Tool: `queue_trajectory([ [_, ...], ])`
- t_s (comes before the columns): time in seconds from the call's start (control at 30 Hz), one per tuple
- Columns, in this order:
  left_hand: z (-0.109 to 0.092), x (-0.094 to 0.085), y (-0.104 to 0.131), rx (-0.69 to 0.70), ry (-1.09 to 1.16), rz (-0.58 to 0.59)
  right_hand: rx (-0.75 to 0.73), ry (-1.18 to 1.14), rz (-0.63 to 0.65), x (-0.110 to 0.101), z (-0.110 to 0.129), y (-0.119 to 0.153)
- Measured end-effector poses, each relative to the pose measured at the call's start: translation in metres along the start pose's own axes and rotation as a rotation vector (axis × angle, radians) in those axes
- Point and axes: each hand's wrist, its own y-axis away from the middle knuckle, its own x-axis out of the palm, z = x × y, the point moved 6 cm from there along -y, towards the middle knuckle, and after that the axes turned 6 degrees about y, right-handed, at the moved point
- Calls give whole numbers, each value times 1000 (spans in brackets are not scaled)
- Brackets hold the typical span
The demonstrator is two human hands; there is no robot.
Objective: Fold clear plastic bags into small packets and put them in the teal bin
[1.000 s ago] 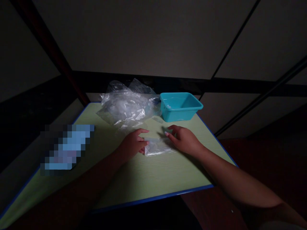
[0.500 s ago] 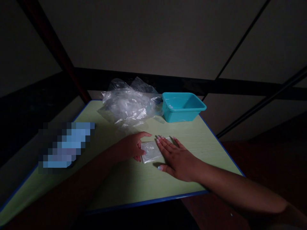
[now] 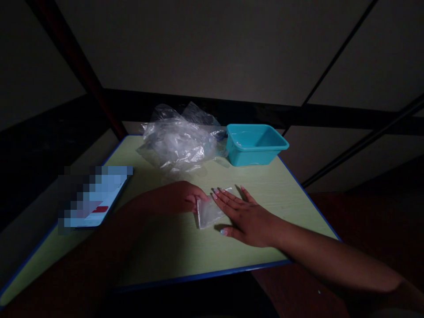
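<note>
A small folded sheet of clear plastic (image 3: 208, 214) lies flat near the middle of the green table. Its left edge is between the fingers of my left hand (image 3: 188, 197), which are closed, with the index finger over the upper left corner. My right hand (image 3: 245, 215) rests palm down across the right part of the plastic, fingers stretched out and thumb apart. The far right corner of the plastic shows just past the fingertips.
Crumpled clear plastic bags (image 3: 182, 143) are heaped at the back of the table (image 3: 159, 260). Right of them stands a turquoise bin (image 3: 255, 155). A lit tablet or phone (image 3: 102, 198), partly pixelated, lies at the left edge. Behind the table is a panelled wall.
The fingers of my left hand have closed on the plastic's left edge; before, the index finger pointed out above it. My right hand stays spread on the plastic. The view has shifted slightly.
</note>
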Motion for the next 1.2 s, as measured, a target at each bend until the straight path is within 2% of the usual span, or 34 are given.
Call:
queue_trajectory([
  [0.13, -7, 2, -2, 54, -8, 9, -27, -3, -22, 1, 1, 0],
  [0.3, -4, 0, -6, 46, -12, 9, -65, -12, -23, 2, 1, 0],
  [0.47, -12, -3, -6, 248, -258, -12, -61, -26, 19, 2, 2, 0],
  [0.57, -18, 0, -4, 351, -284, 19, -73, -34, 30, 2, 3, 0],
  [0.83, -15, 12, -8, 439, -342, 119, -91, -47, 4, 1, 3, -1],
  [0.9, -11, 13, -9, 437, -362, 137, -90, -51, 13, 1, 3, -1],
  [1.1, 6, 8, -14, 298, -367, 137, -100, -80, 31, 0, 2, -1],
  [1.2, 7, 7, -14, 222, -298, 110, -116, -77, -40, -6, 2, -1],
])
